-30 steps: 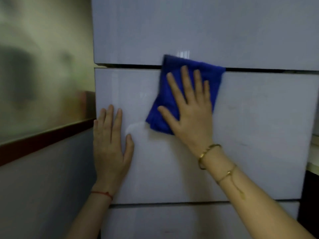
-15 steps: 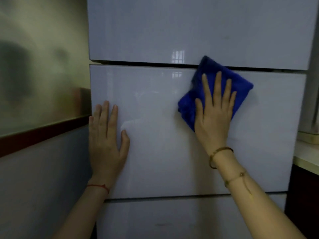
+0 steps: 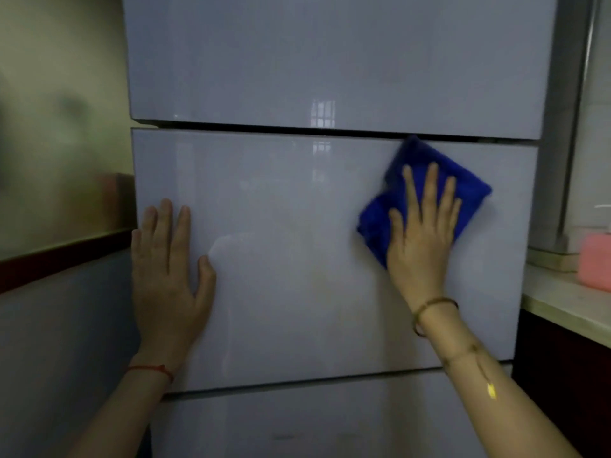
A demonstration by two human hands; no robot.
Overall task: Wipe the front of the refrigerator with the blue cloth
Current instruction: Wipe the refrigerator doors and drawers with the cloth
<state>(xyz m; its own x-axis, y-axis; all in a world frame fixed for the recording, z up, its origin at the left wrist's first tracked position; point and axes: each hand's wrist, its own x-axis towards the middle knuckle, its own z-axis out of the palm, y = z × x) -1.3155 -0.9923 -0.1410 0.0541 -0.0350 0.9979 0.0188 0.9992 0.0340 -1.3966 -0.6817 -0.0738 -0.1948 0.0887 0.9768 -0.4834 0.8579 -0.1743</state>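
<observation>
Forearms entering from bottom of frame, both reaching up to the refrigerator (image 3: pixel 297 259) front. Red thread bracelet (image 3: pixel 152 370) on left wrist, lower left. Gold bangle (image 3: pixel 433 307) plus thin cord bracelet (image 3: pixel 463 353) on right wrist, lower right.

Left hand (image 3: pixel 168 279) flat on middle door panel, left of centre, fingers spread a little and pointing up, thumb out to the right, holding nothing. Palm close to panel's left edge.

Right hand (image 3: pixel 420 236) flat too, right of centre, fingers extended upward, pressing the blue cloth (image 3: pixel 429 193) against the same panel. Not a pinch grip: cloth pinned under palm and fingers. Cloth folded, roughly diamond-shaped, top corner touching the dark gap below the upper door, right corner near panel's right edge, lower left part sticking out beside the thumb.

Refrigerator front pale grey, glossy, three panels visible: upper door across top of frame, middle panel under both hands, lower panel at bottom. Window reflection top centre, straddling the gap. Faint smeared patch just right of left thumb.

Desk (image 3: pixel 568 302) at right edge, light top over dark front. Pink object (image 3: pixel 595 262) on it, blurred, type unclear. Wall (image 3: pixel 59 160) at left, yellowish above a dark red strip, grey below, blurred.
</observation>
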